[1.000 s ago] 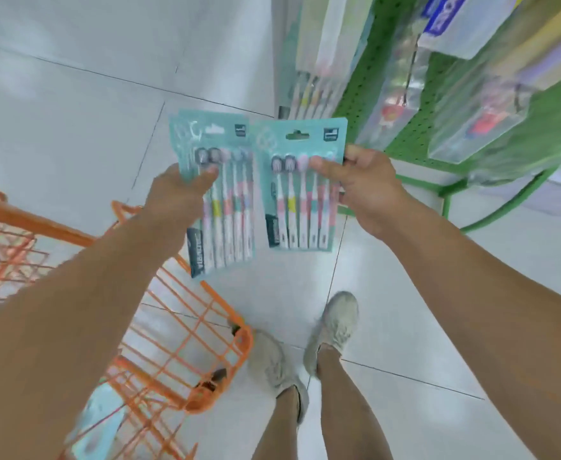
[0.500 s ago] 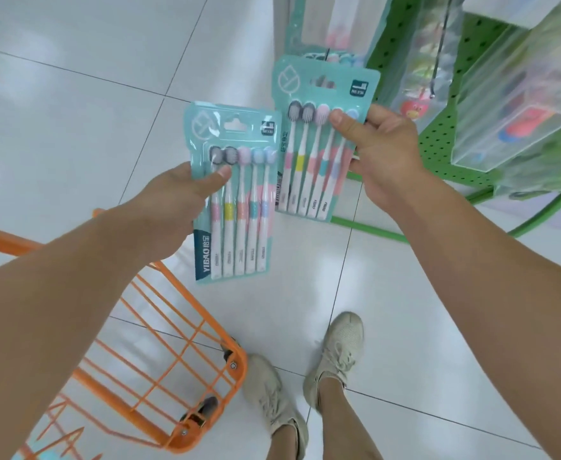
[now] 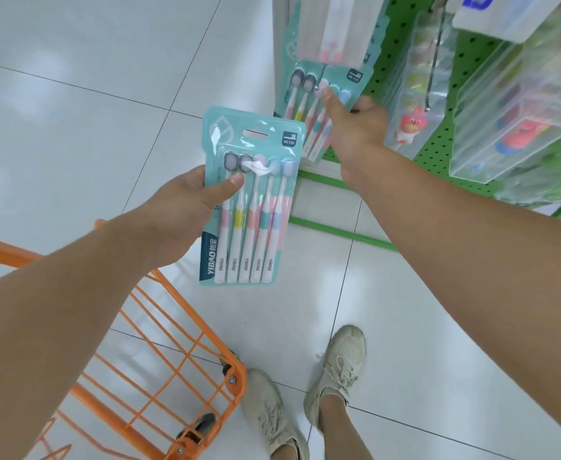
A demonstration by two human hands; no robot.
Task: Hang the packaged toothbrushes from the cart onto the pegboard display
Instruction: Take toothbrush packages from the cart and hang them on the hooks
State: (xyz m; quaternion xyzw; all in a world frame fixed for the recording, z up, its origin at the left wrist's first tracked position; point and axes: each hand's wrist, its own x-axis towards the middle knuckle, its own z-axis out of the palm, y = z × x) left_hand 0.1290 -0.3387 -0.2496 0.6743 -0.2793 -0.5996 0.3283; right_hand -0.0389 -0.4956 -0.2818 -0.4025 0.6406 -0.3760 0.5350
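A: Your left hand (image 3: 179,207), what's it on?

B: You're gripping a teal toothbrush pack (image 3: 252,197) by its left edge, thumb pressed flat across the front near the brush heads, fingers curled behind. Pack is upright, in the air above the white floor (image 3: 73,111), five brushes showing, hang slot at the top free.

A: Right hand (image 3: 355,127)?

B: You've got it up at the green pegboard (image 3: 438,137), clamped on a second teal pack (image 3: 309,91). Thumb lies over the front by the pink and blue heads, fingers wrapped behind. That pack's top is tucked under another hanging pack (image 3: 335,24). A thin metal peg (image 3: 320,78) crosses its front near the top; can't tell if the slot is on it.

A: Cart?

B: Orange wire cart (image 3: 173,360) sits lower left, under your left forearm. Your shoes (image 3: 335,370) are just right of its corner.

A: Anything else on the board?

B: Clear packs with a pink cartoon-character item (image 3: 408,127) hang right of your right hand.
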